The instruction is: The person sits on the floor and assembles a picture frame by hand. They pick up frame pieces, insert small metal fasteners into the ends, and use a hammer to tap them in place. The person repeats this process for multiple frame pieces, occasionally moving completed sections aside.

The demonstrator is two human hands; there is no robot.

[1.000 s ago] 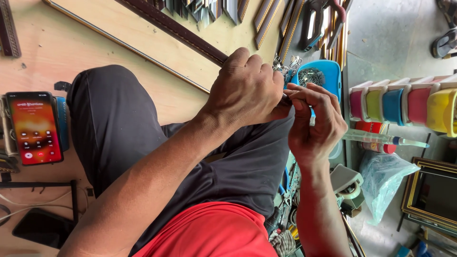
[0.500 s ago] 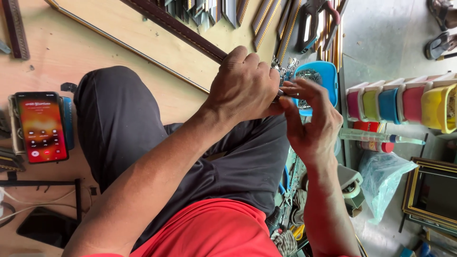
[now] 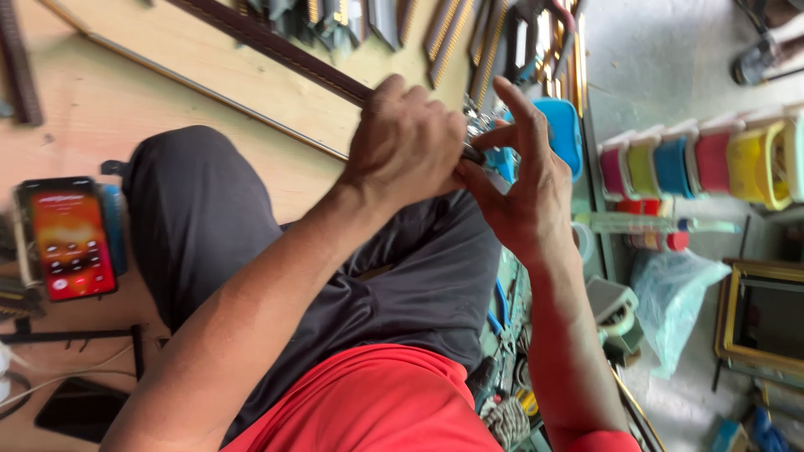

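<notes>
— Where is the dark moulding strip [image 3: 276,52]?
— It runs across the wooden bench [image 3: 109,100], its near end inside the left hand [image 3: 410,146], which is closed tight around it above the knee.
— And the right hand [image 3: 523,188]?
— Half open, fingers spread, thumb and fingertips touching the strip's end; what they pinch cannot be told.
— How should the person manage it?
— Probably by keeping the left grip firm while the right works, well apart from the phone [image 3: 71,243].

Phone [image 3: 71,238] w/ lit red screen on wooden table [image 3: 126,92], far left. Row of coloured plastic cups [image 3: 695,159] at right. Clear plastic bag [image 3: 674,293] below them; gold picture frame [image 3: 758,314] beside bag.
</notes>
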